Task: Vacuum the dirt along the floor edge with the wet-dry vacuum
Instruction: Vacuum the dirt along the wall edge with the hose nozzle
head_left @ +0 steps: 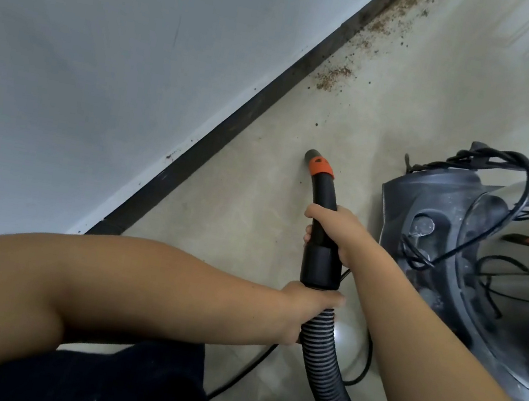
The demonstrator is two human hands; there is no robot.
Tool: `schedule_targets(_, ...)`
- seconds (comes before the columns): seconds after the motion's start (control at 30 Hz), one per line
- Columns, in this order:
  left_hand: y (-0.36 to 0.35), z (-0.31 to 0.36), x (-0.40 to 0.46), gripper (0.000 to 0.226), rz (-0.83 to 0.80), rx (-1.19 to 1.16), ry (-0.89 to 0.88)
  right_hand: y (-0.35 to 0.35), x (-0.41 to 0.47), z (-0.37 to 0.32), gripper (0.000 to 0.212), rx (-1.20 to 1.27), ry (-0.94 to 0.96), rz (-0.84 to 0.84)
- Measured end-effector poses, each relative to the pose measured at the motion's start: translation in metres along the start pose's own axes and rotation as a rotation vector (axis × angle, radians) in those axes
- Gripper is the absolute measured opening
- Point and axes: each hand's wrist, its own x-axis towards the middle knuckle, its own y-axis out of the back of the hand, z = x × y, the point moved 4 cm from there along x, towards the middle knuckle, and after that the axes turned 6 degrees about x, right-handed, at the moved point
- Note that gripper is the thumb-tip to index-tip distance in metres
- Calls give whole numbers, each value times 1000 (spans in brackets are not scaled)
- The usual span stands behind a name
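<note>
A pale wall fills the left of the frame, edged at its foot by a dark baseboard that runs diagonally up to the right. A person's left hand is clenched around the ribbed hose just below the rigid black nozzle, the bare forearm reaching in from the lower left over a dark trouser leg. The right hand grasps the nozzle higher up, fingers wrapped round the tube. An orange collar sits near the nozzle's tip, which points at the beige floor, close to it and near the baseboard; contact with the floor cannot be told. Brown dirt lies scattered along the floor edge beyond the tip, well apart from it, trailing toward the upper right corner, with a few dark specks between. To the right stands the dusty grey vacuum, black cords looped loosely over its top. A thin cable crosses the floor beneath the hose.
</note>
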Motion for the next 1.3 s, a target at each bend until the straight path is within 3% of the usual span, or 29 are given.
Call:
schedule_targets(0.37,27,80,36,16,95,-28,-191,-4,59,-69,12,66,54,44)
schedule_targets(0.57,13,117,47,14,46,-72,-229,19,83,-97,18,67,47,81)
schedule_targets(0.97,15,22,27,21,94,-75,-52,-23,28,-33,13,-103,26,-104)
schedule_targets(1.07,26,39,26,24,112,-71,-90,-27,35,-44,13,-78,42,-73)
schedule_targets(1.17,36,75,25,14,124,-101,-178,-26,52,-71,17,-11,72,-19)
schedule_targets(1.3,38,90,18,16,130,-144,-180,-34,58,-88,15,-71,66,-51)
